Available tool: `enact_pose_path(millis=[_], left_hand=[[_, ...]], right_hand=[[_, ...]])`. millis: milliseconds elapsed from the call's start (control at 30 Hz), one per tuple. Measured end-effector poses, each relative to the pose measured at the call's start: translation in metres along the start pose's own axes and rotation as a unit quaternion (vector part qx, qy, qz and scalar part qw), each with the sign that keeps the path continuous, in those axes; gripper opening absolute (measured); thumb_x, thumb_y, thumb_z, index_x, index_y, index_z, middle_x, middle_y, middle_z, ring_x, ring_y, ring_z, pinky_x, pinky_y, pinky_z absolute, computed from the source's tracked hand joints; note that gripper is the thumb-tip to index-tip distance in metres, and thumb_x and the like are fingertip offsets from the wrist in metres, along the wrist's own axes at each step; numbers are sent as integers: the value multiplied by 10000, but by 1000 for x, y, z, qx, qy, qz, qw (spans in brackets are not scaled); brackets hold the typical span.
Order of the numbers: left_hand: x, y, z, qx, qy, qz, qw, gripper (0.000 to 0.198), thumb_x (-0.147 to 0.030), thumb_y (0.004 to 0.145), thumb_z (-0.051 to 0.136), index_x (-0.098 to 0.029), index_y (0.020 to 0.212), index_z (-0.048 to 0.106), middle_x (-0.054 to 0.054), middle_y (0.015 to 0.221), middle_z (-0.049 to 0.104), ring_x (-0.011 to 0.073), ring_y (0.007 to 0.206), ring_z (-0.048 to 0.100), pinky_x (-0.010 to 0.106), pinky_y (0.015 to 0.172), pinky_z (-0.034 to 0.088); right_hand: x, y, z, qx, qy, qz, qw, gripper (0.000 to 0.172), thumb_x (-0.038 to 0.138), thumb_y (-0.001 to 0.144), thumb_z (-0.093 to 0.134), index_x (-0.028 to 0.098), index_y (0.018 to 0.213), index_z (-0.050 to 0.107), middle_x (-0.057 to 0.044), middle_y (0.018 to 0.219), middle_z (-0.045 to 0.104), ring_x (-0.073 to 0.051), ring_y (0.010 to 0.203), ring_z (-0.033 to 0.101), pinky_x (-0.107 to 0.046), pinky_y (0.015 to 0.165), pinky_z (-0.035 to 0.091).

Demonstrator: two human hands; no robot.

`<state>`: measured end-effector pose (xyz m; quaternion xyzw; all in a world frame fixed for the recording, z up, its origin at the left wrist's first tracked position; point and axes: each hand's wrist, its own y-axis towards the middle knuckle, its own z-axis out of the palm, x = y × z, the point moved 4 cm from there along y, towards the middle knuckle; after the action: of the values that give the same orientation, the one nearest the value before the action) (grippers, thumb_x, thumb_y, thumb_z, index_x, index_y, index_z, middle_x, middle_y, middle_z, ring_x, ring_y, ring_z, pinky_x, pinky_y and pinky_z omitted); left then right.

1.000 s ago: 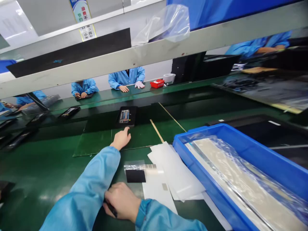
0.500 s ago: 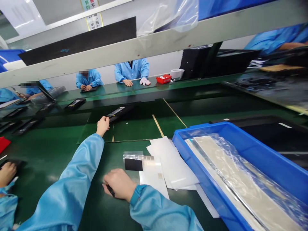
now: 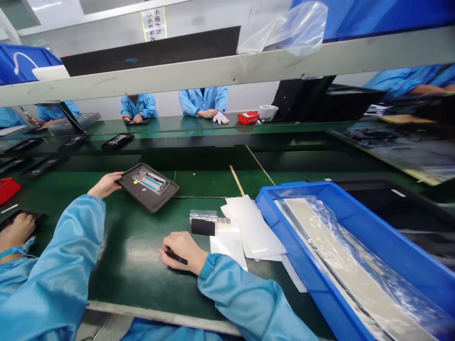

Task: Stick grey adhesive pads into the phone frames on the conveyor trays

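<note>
Left hand [image 3: 105, 185]: fingers spread flat, wide grip on the near corner of a dark plastic tray [image 3: 147, 187], which it holds at the edge; the sleeve is a blue cleanroom smock.

Tray: lies on or just above the green bench mat [image 3: 131, 270], ahead of the person and angled; a flat, multicoloured part [image 3: 149, 181] sits in its recess, too small to identify.

Right hand [image 3: 184, 252]: curled in a narrow grip around a slim black stick [image 3: 177, 257], resting on the mat beside the paper.

Beside the right hand: a black square patch [image 3: 203, 227] on clear film [image 3: 202, 215], lying on loose white sheets [image 3: 252, 227].

To the right: a blue plastic bin [image 3: 355, 213] holding pale sheets [image 3: 341, 251] under clear plastic.

Co-worker at left: a separate hand [image 3: 14, 232] in a blue sleeve rests on a black tray [image 3: 35, 215], near a red box [image 3: 7, 188].

Far bench: seated people in blue smocks [image 3: 203, 101], one with a white glove [image 3: 220, 118], near a red tray [image 3: 248, 118] and a tape roll [image 3: 268, 112].
</note>
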<state>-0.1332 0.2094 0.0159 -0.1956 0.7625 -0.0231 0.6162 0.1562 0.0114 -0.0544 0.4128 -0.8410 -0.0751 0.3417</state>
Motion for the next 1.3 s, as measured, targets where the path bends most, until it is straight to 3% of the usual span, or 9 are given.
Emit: enact_pose_path(millis=[100, 200, 300, 400, 567, 800, 967, 1200, 1300], left_hand=[[13, -21, 9, 97, 22, -25, 995, 220, -124, 849, 676, -105, 1068, 698, 106, 964, 729, 190, 841, 687, 300, 700, 580], [30, -43, 38, 187, 82, -41, 978, 258, -101, 734, 751, -135, 990, 744, 104, 910, 754, 235, 860, 703, 316, 700, 582], [42, -59, 72, 245, 164, -4, 955, 269, -165, 705, 765, -166, 974, 759, 66, 873, 757, 248, 866, 698, 346, 743, 584], [42, -72, 101, 256, 249, 93, 929, 242, -181, 740, 701, -181, 974, 763, 57, 972, 746, 265, 1011, 666, 393, 946, 532], [27, -118, 154, 229, 350, 283, 863, 412, -178, 822, 606, -187, 1230, 663, 111, 1307, 601, 334, 1305, 469, 497, 1175, 289], [31, -179, 238, 283, 439, 467, 713, 356, -279, 917, 614, -193, 1260, 577, 82, 1315, 582, 257, 1238, 509, 387, 1068, 389], [41, -170, 251, 299, 434, 469, 709, 226, -262, 946, 592, -179, 1157, 597, 57, 1176, 652, 220, 1089, 586, 349, 968, 435], [37, -171, 252, 289, 400, 473, 729, 241, -343, 975, 564, -210, 1150, 662, 40, 1140, 711, 209, 1050, 645, 326, 924, 481], [34, -174, 252, 276, 391, 478, 737, 252, -357, 976, 560, -224, 1140, 698, 36, 1099, 739, 215, 1008, 674, 329, 894, 502]], right_hand=[[25, 5, -29, -72, 94, 32, 992, 259, 249, 844, 540, 218, 603, 449, 36, 554, 514, -112, 536, 481, -236, 566, 365], [34, 4, -65, -122, 174, 98, 972, 216, 227, 831, 544, 208, 617, 517, 31, 608, 560, -107, 559, 515, -223, 560, 384], [10, -8, -96, -168, 193, 199, 946, 194, 256, 852, 561, 205, 667, 586, 26, 638, 602, -125, 596, 559, -234, 574, 414], [-30, -36, -115, -257, 184, 282, 906, 177, 287, 820, 620, 207, 672, 565, 28, 632, 573, -129, 601, 540, -241, 567, 414], [-77, -84, -116, -314, 204, 384, 844, 280, 401, 769, 736, 193, 659, 583, 29, 529, 561, -119, 489, 498, -254, 498, 385], [-105, -107, -101, -367, 293, 384, 795, 229, 380, 740, 774, 176, 760, 673, -2, 655, 658, -142, 611, 606, -288, 637, 500], [-104, -115, -104, -376, 306, 364, 795, 193, 384, 840, 686, 209, 870, 611, 2, 741, 677, -168, 742, 681, -329, 777, 545], [-72, -107, -118, -366, 240, 239, 867, 133, 326, 793, 804, 231, 854, 733, -37, 946, 688, -204, 931, 679, -366, 890, 557], [-66, -107, -116, -384, 223, 227, 867, 122, 309, 783, 820, 250, 882, 780, -47, 955, 718, -216, 931, 698, -378, 876, 588]])
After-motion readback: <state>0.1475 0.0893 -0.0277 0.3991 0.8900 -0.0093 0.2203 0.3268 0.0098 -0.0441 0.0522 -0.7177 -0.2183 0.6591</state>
